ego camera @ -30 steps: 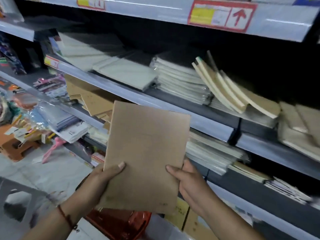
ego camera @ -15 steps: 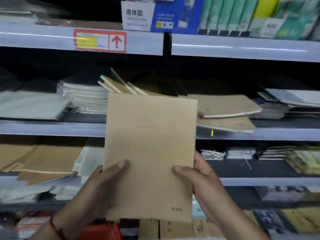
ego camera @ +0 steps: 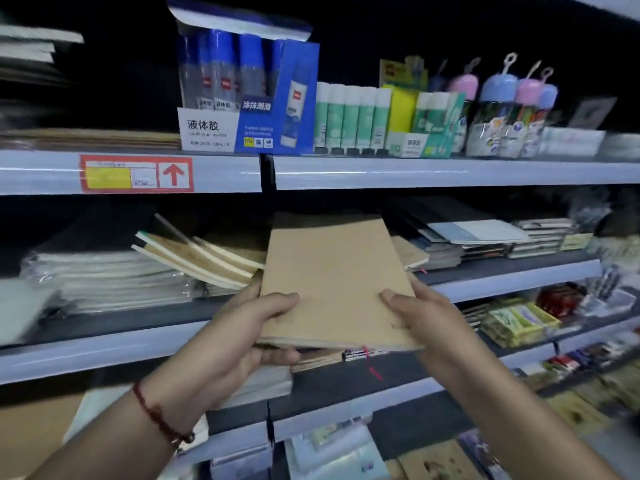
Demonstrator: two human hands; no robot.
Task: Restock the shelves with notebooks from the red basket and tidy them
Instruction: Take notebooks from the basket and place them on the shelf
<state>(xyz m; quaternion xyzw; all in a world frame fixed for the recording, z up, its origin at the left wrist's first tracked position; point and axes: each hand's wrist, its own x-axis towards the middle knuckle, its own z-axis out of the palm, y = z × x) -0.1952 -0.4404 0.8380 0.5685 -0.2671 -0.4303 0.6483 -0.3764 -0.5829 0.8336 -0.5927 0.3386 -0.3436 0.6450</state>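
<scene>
A brown kraft-paper notebook lies nearly flat at the level of the middle shelf, its far end reaching in over the shelf. My left hand grips its near left corner, thumb on the cover and fingers underneath. My right hand holds the near right corner with the thumb on top. Under the notebook lie more notebooks, one with a red ribbon. Leaning kraft notebooks rest to its left. The red basket is not in view.
Wrapped white notebook packs fill the shelf's left side, and stacked notebooks its right. The upper shelf carries a blue glue box, green glue sticks and capped tubes. Lower shelves hold assorted stationery.
The notebook has tipped from upright to nearly flat and moved up and forward over the middle shelf. The view has risen, bringing the glue shelf into sight and dropping the basket out.
</scene>
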